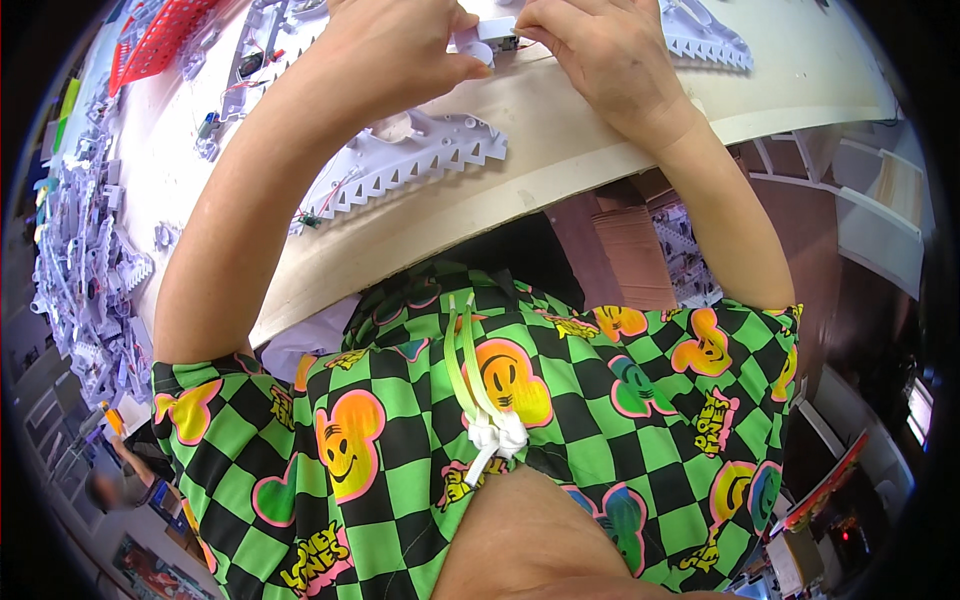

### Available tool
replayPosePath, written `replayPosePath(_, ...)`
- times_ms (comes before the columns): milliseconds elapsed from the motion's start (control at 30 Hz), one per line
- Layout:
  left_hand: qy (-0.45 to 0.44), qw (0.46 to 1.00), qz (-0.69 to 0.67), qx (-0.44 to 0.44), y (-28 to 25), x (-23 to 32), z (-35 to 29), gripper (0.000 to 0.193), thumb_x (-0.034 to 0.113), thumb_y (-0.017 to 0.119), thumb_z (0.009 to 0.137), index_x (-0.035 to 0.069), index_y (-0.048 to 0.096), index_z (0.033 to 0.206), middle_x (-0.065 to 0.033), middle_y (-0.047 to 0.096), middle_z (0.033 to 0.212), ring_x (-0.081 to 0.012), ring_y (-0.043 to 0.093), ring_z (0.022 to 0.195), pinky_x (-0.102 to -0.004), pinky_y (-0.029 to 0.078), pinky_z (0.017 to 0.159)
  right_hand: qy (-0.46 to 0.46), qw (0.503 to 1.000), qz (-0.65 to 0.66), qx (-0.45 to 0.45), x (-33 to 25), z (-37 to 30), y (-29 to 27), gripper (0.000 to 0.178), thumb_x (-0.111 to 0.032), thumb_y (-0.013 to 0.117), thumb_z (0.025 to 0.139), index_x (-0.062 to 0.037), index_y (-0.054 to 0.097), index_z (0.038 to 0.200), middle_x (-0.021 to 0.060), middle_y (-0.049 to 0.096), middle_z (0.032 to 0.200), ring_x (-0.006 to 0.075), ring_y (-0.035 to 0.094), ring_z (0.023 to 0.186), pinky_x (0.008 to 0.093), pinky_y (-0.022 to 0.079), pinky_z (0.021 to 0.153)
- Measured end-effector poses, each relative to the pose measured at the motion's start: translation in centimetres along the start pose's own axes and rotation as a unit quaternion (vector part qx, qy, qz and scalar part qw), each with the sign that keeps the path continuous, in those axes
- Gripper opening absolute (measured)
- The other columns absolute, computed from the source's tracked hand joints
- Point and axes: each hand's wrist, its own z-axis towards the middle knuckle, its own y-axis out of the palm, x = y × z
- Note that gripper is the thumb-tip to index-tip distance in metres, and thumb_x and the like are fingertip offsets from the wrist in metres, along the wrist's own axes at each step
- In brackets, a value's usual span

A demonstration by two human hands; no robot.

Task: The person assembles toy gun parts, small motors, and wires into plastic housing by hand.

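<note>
Here, a white part (497, 33) is held above the table (560, 155), between the hands. It is gripped narrowly by the left hand (405, 45), the thumb being laid along its near side. Its longer axis seems to be run roughly crosswise, from left hand to right, so that its dark end (509, 44) is turned toward the right hand (605, 65). That end is met by bunched right fingertips; whether anything is pinched there cannot be told. A toothed shell (420, 155) is set nearer the body, apart from the part.
</note>
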Motion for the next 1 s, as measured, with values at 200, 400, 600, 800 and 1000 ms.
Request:
replayPosePath(200, 0.016, 1.0, -0.005, 0.013, 0.3, -0.9, 0.2, 0.026, 0.023, 0.067, 0.077, 0.006, 0.073, 0.095, -0.0178, 0.066, 0.072, -0.0314, 0.064, 0.08, -0.0441, 0.034, 0.085, 0.034, 0.999, -0.004, 0.014, 0.1, -0.1, 0.1, 0.005, -0.011, 0.066, 0.078, -0.0125, 0.062, 0.08, 0.0001, 0.061, 0.082, 0.0173, 0.057, 0.082, 0.0351, 0.033, 0.077)
replayPosePath(400, -0.007, 1.0, -0.016, -0.02, 0.2, -0.7, 0.2, 0.031, 0.025, 0.067, 0.079, 0.006, 0.071, 0.102, -0.0179, 0.067, 0.077, -0.032, 0.064, 0.083, -0.0472, 0.034, 0.087, 0.015, 1.0, -0.012, 0.003, 0.2, 0.1, -0.1, 0.006, -0.013, 0.067, 0.077, -0.0135, 0.062, 0.079, -0.0005, 0.061, 0.081, 0.0172, 0.057, 0.079, 0.0344, 0.033, 0.076)
replayPosePath(600, -0.042, 0.997, -0.052, -0.039, 0.2, -0.5, 0.4, 0.036, 0.03, 0.068, 0.081, 0.006, 0.069, 0.108, -0.0166, 0.067, 0.078, -0.0307, 0.064, 0.085, -0.0519, 0.034, 0.089, 0.002, 1.0, 0.013, 0.012, 0.0, 0.3, -0.2, 0.005, -0.013, 0.067, 0.077, -0.0135, 0.062, 0.078, -0.0006, 0.062, 0.08, 0.0161, 0.058, 0.077, 0.0345, 0.033, 0.076)
replayPosePath(800, -0.016, 0.999, -0.041, -0.014, 0.9, -0.9, 0.4, 0.036, 0.029, 0.07, 0.08, 0.008, 0.069, 0.11, -0.0133, 0.069, 0.086, -0.0285, 0.065, 0.087, -0.0485, 0.035, 0.085, 0.031, 0.999, 0.012, 0.001, -0.1, 0.2, -0.2, 0.004, -0.012, 0.065, 0.078, -0.0126, 0.064, 0.082, -0.001, 0.063, 0.083, 0.0165, 0.058, 0.08, 0.0355, 0.034, 0.078)
replayPosePath(1000, 0.017, 1.0, -0.01, 0.005, 1.2, -1.4, 0.6, 0.038, 0.033, 0.075, 0.075, 0.011, 0.07, 0.106, -0.0133, 0.069, 0.087, -0.0284, 0.064, 0.088, -0.0473, 0.035, 0.084, -0.001, 0.998, 0.015, -0.06, -0.6, 0.1, -1.5, 0.014, -0.012, 0.062, 0.08, -0.0088, 0.067, 0.093, 0.001, 0.065, 0.09, 0.0167, 0.058, 0.092, 0.042, 0.034, 0.085)
